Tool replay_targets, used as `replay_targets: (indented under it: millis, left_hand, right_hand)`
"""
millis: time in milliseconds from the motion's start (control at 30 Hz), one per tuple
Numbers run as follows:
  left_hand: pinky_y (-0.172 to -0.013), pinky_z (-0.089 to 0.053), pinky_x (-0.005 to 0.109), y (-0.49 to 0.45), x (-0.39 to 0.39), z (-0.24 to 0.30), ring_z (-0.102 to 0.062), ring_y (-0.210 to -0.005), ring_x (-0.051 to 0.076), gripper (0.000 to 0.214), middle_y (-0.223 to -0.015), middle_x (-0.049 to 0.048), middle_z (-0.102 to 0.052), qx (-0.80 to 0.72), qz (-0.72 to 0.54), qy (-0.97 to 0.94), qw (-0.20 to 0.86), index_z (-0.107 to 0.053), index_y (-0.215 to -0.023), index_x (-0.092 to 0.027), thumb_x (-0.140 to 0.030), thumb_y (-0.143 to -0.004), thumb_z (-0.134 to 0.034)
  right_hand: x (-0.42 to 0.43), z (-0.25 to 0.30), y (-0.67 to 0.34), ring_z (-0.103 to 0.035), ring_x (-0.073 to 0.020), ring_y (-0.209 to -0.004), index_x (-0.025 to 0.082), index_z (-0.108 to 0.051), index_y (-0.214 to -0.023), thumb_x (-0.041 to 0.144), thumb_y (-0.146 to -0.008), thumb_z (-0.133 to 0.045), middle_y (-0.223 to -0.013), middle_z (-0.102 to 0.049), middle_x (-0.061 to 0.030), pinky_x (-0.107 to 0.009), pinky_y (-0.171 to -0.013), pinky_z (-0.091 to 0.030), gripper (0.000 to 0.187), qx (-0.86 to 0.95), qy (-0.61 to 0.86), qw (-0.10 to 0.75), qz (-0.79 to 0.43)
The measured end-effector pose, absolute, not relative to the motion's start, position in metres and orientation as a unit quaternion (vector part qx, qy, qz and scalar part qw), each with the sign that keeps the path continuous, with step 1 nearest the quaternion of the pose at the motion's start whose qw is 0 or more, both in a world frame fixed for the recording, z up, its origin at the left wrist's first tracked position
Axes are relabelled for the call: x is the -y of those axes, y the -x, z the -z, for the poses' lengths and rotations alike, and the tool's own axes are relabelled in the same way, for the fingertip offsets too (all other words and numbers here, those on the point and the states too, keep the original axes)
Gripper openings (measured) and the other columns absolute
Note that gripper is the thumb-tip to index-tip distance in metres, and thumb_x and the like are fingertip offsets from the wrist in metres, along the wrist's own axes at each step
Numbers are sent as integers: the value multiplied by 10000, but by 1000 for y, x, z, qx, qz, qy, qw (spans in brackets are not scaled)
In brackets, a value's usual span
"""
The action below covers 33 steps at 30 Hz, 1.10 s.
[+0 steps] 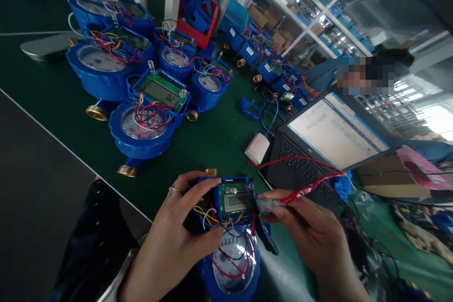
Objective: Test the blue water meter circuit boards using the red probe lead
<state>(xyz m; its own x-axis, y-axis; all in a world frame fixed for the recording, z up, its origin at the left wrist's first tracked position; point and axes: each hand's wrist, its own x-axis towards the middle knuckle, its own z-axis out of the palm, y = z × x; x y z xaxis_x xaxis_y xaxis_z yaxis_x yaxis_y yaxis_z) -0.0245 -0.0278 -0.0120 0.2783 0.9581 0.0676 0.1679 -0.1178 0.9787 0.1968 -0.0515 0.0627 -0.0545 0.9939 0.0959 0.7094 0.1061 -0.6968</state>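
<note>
- Nearest the camera, the left hand [180, 229] clasps a blue meter [231, 264], index finger on the upper edge of its display housing — thumb by the lower edge, among the wires.
- The meter sits between both hands at the table's near side, its round dial toward the camera, crossed by thin red wires; the display [236, 202] shows digits.
- The right hand [314, 229] pinches a grey connector [268, 205] between thumb and fingers, held against the housing's right side; whether it is plugged in, I cannot tell.
- From the connector a red cable [311, 184] loops away — then back to a white box [257, 148] beside the laptop [336, 127].
- Left of these, more blue meters [145, 127] stand grouped on the green table [212, 137]; behind them is a red bin [194, 33] of blue parts.
- A co-worker [322, 73] is behind the laptop.
</note>
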Motion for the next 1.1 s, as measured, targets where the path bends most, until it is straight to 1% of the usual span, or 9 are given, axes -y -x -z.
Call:
replay_targets:
  millis: [100,233,333,500,667,833,933,1100]
  left_hand:
    - [-969,-467,427,25,28,12,-507,-1159,216,580,-1278,-16,-443,-445,-396,-637,490,-467,-1239,-454,-171,-757,-621]
    - [-961,-469,458,26,29,12,-500,-1167,232,583,-1284,1,-431,-445,-391,-638,491,-461,-1250,-453,-172,-763,-616]
    - [-960,-468,472,26,29,12,-494,-1176,240,580,-1293,10,-424,-441,-386,-641,495,-461,-1255,-449,-180,-767,-620]
    - [-950,-478,463,26,29,11,-506,-1165,233,578,-1289,2,-428,-444,-390,-638,494,-458,-1246,-460,-180,-767,-617]
    - [-947,-477,464,24,29,11,-506,-1164,241,573,-1291,13,-434,-445,-390,-638,493,-466,-1250,-443,-182,-764,-621]
    - [-955,-472,460,24,29,12,-496,-1173,235,584,-1305,2,-417,-448,-386,-639,493,-454,-1253,-457,-179,-767,-618]
    - [-959,-466,470,25,29,12,-485,-1187,243,587,-1319,6,-400,-448,-380,-642,493,-444,-1262,-455,-190,-771,-627]
    - [-945,-470,493,24,29,11,-491,-1174,255,572,-1308,28,-401,-440,-382,-647,492,-442,-1271,-441,-201,-785,-624]
  right_hand:
    - [52,-64,-198,-699,-77,-599,281,-678,-1015,141,-897,-545,-866,-709,37,-112,-541,-552,226,686,612,299,-256]
    - [49,-68,-204,-715,-90,-638,294,-653,-1051,127,-905,-539,-932,-721,34,-125,-568,-571,249,709,596,276,-255]
    - [48,-69,-206,-715,-106,-645,277,-650,-1052,141,-901,-553,-898,-731,23,-146,-566,-568,225,730,591,246,-239]
    - [48,-68,-206,-707,-114,-627,246,-669,-1022,161,-901,-558,-858,-734,9,-175,-572,-563,185,742,593,231,-210]
    - [48,-70,-206,-706,-106,-637,243,-669,-1039,132,-886,-568,-874,-737,9,-160,-576,-558,214,758,581,218,-202]
    - [47,-73,-204,-711,-113,-675,230,-674,-1032,130,-883,-570,-886,-740,-2,-162,-606,-566,208,762,583,206,-193]
    - [45,-75,-202,-699,-104,-641,223,-674,-1021,141,-886,-571,-849,-734,1,-156,-587,-558,189,765,585,192,-191]
    - [40,-80,-197,-684,-111,-613,194,-687,-974,174,-897,-557,-814,-718,-19,-171,-558,-544,152,760,598,175,-185]
